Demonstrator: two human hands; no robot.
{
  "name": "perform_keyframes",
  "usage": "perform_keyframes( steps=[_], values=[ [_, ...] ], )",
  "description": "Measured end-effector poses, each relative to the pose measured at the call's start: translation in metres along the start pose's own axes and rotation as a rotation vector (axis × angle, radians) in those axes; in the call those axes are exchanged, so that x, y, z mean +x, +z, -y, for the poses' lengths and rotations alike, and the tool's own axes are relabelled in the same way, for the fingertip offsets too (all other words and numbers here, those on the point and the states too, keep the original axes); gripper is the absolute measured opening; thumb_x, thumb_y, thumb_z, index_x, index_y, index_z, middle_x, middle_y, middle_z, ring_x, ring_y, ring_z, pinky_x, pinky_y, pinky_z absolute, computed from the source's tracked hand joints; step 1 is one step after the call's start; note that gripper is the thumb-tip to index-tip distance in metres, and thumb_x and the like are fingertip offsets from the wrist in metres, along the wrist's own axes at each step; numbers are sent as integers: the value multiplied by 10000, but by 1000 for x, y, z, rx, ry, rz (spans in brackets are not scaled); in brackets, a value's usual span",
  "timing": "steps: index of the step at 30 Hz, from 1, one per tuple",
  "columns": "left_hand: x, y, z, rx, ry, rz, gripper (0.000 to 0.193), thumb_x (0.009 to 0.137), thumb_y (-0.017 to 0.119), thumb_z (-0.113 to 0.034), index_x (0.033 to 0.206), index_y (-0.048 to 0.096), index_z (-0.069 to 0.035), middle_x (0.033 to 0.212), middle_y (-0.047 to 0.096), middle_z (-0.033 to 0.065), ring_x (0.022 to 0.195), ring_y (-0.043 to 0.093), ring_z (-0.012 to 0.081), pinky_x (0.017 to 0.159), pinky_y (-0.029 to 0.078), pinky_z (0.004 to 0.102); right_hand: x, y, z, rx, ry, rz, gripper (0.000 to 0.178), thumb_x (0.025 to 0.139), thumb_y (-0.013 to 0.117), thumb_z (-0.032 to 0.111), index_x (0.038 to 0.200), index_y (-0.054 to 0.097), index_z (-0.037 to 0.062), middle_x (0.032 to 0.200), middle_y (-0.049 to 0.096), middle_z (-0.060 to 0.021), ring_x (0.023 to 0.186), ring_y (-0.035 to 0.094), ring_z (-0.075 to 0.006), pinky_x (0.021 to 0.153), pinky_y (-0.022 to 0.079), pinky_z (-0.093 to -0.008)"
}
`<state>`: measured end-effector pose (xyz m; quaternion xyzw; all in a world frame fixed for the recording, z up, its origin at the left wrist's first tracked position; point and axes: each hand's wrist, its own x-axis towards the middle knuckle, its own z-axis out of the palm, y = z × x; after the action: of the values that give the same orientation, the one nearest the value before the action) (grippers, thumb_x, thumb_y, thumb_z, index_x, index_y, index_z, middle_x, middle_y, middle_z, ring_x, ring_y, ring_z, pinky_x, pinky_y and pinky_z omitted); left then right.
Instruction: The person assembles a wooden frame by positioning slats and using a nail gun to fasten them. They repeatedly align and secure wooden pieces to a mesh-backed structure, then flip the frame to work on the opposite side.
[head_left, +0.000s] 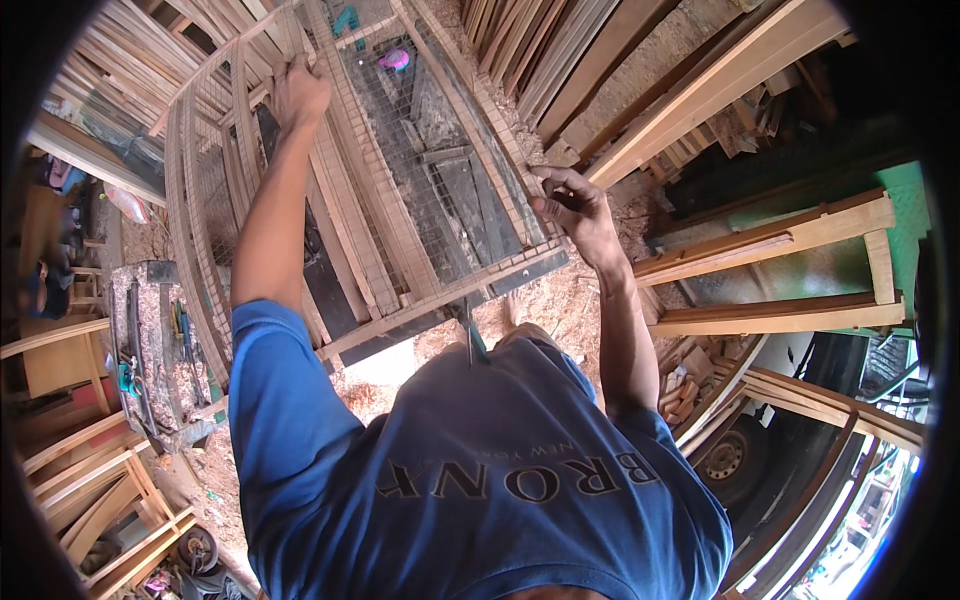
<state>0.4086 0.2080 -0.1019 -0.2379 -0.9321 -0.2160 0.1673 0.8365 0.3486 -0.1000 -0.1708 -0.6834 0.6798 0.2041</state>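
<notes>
A large wooden frame with wire mesh (pixel 352 135) lies across a dark-topped workbench (pixel 500 284) in front of me. Toward its far left part, my left hand (pixel 302 92) has its fingers curled over one of the long slats. At the frame's right edge, near the close corner, my right hand (pixel 580 210) grips the rim between thumb and fingers. Under the mesh, on the bench, sits a small pink-purple object (pixel 394 60), with a teal clamp-like tool (pixel 345 20) beyond it. A second teal tool (pixel 474 335) hangs at the bench's near edge, close to my shirt.
Stacked timber strips (pixel 560 40) fill the far side. Wooden frames (pixel 770 245) jut in from the right, above a vehicle wheel (pixel 727 455). At left stands a shavings-covered side bench (pixel 150 330) with hand tools. Wood shavings (pixel 560 310) cover the floor.
</notes>
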Motion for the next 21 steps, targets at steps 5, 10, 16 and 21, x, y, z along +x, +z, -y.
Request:
perform_keyframes(
  steps=[5,10,16,21],
  values=[
    [-5,-1,0,11,-17,36,438,996,526,-377,1361,613,-152,1463,527,104,1333,496,350,1102,380,552,-2,2,5,-146,-4,-40,455,903,744,60,1347,648,98,938,528,1,786,534,-82,750,511,-268],
    [-14,-4,-8,-65,3,-24,408,1002,496,-302,1347,616,-119,1460,548,83,1374,485,306,1108,383,542,-3,4,7,-105,-39,29,443,941,650,6,1381,625,50,1102,495,-26,814,513,-63,602,429,-228],
    [-21,-17,-18,-134,-51,-18,407,989,501,-244,1364,603,-121,1461,552,141,1268,582,364,1029,487,506,-5,2,8,-228,9,13,440,924,677,56,1363,644,61,998,511,-28,757,497,-97,674,432,-259],
    [-11,-28,-15,-162,-223,163,487,967,515,-353,1406,569,-149,1285,649,237,1196,615,415,1004,501,506,-1,2,15,-310,-17,6,469,899,687,116,1366,652,92,889,560,-39,684,451,-103,658,423,-287]
  ],
)
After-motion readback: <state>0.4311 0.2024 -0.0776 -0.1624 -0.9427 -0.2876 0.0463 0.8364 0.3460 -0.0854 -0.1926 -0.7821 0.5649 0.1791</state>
